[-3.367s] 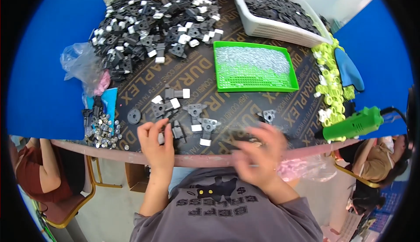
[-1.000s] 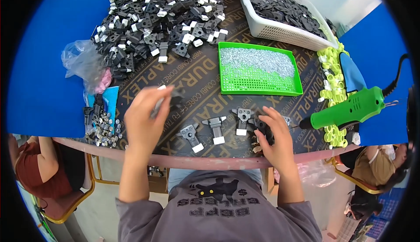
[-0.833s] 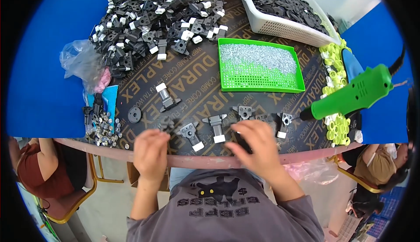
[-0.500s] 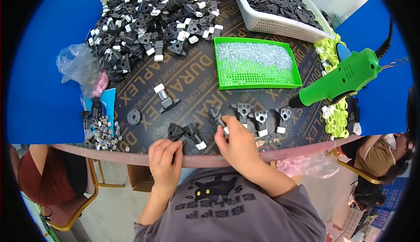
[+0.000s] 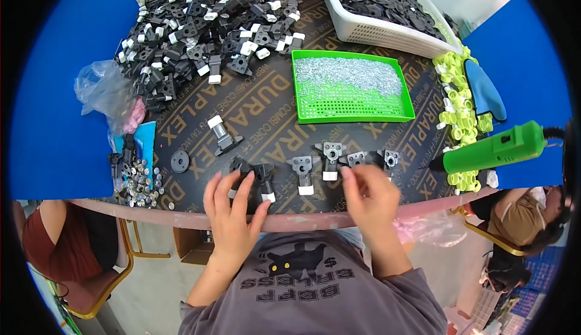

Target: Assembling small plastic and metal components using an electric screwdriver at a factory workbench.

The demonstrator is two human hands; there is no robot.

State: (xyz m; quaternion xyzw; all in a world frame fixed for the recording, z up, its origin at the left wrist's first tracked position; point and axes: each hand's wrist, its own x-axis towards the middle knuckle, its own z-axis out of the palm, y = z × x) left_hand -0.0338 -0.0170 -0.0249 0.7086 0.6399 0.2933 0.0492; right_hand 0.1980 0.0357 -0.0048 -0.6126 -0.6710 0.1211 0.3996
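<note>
My left hand [image 5: 233, 223] is open, its fingers spread and their tips at two black plastic brackets with white ends; the fingers partly cover one bracket [image 5: 240, 165], while the other bracket [image 5: 264, 177] lies beside them. To the right, my right hand [image 5: 376, 205] has its fingers curled at the lower end of a black bracket [image 5: 356, 159]. That bracket's white end is hidden behind the fingers. Similar brackets lie in a row: a left one [image 5: 303, 168], one in the middle [image 5: 330, 153] and one at the right [image 5: 391, 158].
Farther back are a heap of brackets [image 5: 200, 38], a green tray [image 5: 357, 119] of small silvery pieces and a white basket [image 5: 387, 43] of black discs. A green power screwdriver [image 5: 496, 147] hangs at right above yellow-green rings [image 5: 463, 123]. A lone bracket [image 5: 223, 138] and black disc [image 5: 180, 161] lie left.
My right hand has let go of a bracket, now at the row's left end, and moved right. My left hand's fingers have spread and reached forward. The screwdriver has swung right and lower.
</note>
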